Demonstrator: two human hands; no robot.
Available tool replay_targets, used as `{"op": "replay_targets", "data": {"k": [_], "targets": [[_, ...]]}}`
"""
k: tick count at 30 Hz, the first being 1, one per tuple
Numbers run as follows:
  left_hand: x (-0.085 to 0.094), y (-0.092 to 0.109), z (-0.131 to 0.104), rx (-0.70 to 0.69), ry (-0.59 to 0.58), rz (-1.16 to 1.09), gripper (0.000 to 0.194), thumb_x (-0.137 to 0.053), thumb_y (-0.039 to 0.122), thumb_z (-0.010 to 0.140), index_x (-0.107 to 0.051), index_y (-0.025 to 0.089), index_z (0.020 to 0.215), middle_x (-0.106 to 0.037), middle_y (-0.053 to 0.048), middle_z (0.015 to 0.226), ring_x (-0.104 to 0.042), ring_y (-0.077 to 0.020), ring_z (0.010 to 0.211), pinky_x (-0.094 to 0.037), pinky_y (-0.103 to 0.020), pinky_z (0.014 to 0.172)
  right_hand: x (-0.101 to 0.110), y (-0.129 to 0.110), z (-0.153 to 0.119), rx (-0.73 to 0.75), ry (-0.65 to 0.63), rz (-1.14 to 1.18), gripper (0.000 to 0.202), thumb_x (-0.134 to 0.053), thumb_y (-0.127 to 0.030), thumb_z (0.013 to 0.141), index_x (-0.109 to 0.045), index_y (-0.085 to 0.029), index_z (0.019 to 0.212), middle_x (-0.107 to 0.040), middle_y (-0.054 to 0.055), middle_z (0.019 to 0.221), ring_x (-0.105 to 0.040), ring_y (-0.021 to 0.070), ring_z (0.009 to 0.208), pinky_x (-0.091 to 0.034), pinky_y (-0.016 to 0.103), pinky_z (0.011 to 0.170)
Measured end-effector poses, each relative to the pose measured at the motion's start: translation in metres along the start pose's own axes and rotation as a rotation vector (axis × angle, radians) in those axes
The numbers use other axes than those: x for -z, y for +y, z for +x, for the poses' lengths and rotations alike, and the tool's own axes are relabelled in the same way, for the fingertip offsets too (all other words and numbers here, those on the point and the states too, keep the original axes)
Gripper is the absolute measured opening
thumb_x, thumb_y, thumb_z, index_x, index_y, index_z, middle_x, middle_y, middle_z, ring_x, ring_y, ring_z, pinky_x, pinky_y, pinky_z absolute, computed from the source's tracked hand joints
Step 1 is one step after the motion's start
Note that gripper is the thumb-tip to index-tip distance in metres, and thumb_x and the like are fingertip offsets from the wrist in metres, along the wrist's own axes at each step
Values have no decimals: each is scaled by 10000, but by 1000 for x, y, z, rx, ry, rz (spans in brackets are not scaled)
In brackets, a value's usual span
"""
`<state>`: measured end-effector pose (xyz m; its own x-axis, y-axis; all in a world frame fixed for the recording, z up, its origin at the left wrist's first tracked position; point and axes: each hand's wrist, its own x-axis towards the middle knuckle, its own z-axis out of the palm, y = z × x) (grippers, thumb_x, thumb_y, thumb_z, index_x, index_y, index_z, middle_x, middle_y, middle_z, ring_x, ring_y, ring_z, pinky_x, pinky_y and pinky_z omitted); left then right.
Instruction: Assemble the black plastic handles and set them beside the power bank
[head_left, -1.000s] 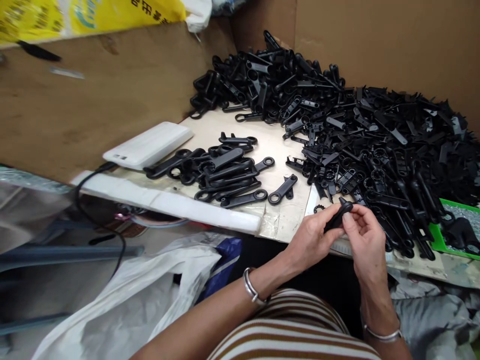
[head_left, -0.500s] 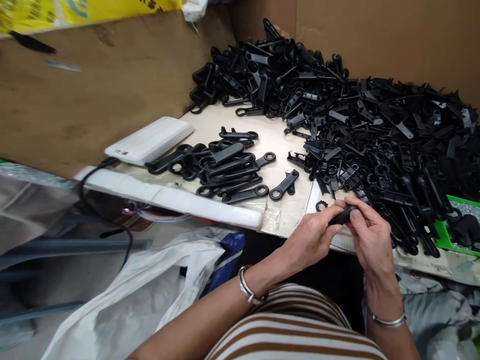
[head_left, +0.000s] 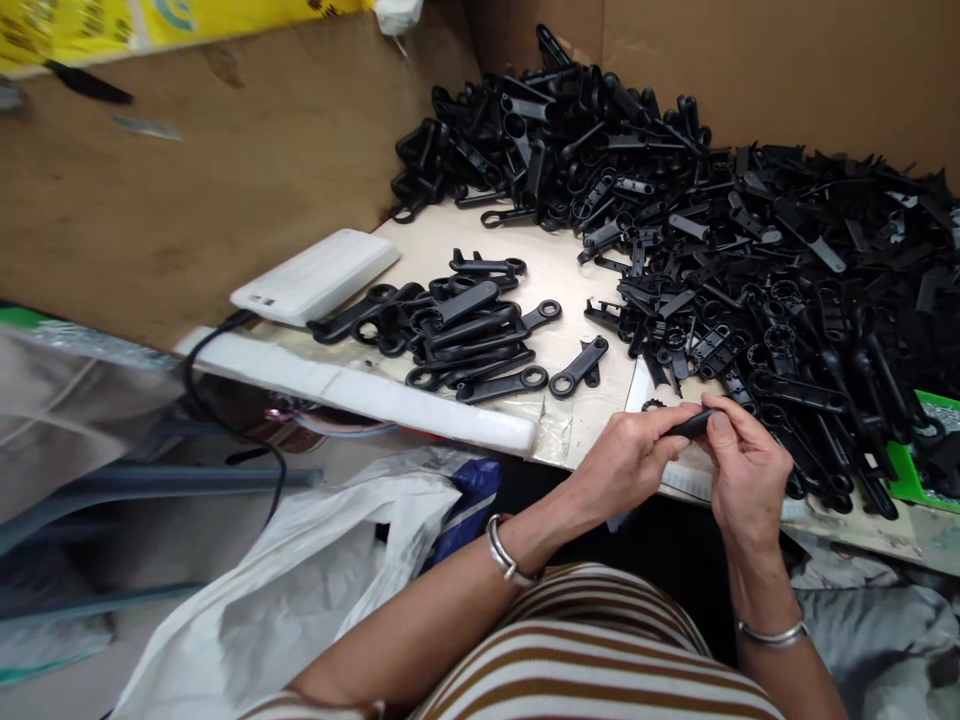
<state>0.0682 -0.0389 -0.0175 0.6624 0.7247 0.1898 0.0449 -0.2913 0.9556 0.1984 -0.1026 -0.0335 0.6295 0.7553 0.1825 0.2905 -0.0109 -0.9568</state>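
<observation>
Both hands meet over the table's front edge around one elongated black plastic part (head_left: 691, 425). My left hand (head_left: 628, 458) pinches its left end between thumb and fingers. The right end is gripped by my right hand (head_left: 744, 462), thumb on top. Just behind the fingers lies a small toothed black ring (head_left: 652, 405), partly hidden. Left of the hands, a black lever with a ring end (head_left: 577, 368) rests on another piece, beside a small group of similar levers (head_left: 472, 325).
A large heap of black parts (head_left: 675, 220) fills the back and right. A white power bank (head_left: 315, 277) with a black cable lies at left, behind a white foam strip (head_left: 360, 390). A green tray (head_left: 906, 470) stands at right. Cardboard walls (head_left: 750, 70) enclose the table.
The view has shifted slightly, so the table contents appear farther right. Both hands keep their hold on the black part, which now shows a little more between the fingers.
</observation>
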Motion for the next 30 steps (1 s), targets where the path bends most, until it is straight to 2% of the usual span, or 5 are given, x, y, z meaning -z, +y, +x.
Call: {"op": "replay_targets", "data": {"k": [4,10,16,23,30], "targets": [[8,5,-3,7,36,-71,308,-605,90,818,-696,147,1106,-740,-67,1090,-696,-202,970,-538,-259,851,-1,-10,-7,41,19,-92,293,-609,-425,869,-736,-207,1019,-754,62,960,-701,220,877,-545,359,844],[23,2,-36,-28,41,277,248,-546,90,859,-705,182,1026,-764,-20,880,-700,-147,702,-531,-209,639,-8,-10,-20,217,-178,-348,279,-630,-402,854,-731,-191,1007,-756,35,821,-694,169,657,-555,255,661],[70,-1,-59,-316,431,762,336,-489,73,893,-613,175,1188,-722,-88,1076,-684,-180,945,-533,-283,857,-1,-9,2,315,-148,-471,267,-540,-365,922,-732,-186,878,-729,20,713,-676,156,621,-523,251,668],[142,-19,-38,-47,694,1177,308,-433,139,899,-663,179,1100,-694,-131,1074,-589,-293,1033,-406,-453,919,-6,-7,22,441,-100,-882,284,-557,-398,925,-708,-177,1020,-727,66,914,-660,193,729,-443,283,662],[144,-23,-30,2,658,1184,292,-461,148,895,-641,252,1100,-645,-98,1241,-511,-328,1187,-279,-551,972,-22,-18,40,356,-150,-1150,176,-576,-246,902,-705,-196,1010,-738,68,923,-658,214,720,-334,280,576]]}}
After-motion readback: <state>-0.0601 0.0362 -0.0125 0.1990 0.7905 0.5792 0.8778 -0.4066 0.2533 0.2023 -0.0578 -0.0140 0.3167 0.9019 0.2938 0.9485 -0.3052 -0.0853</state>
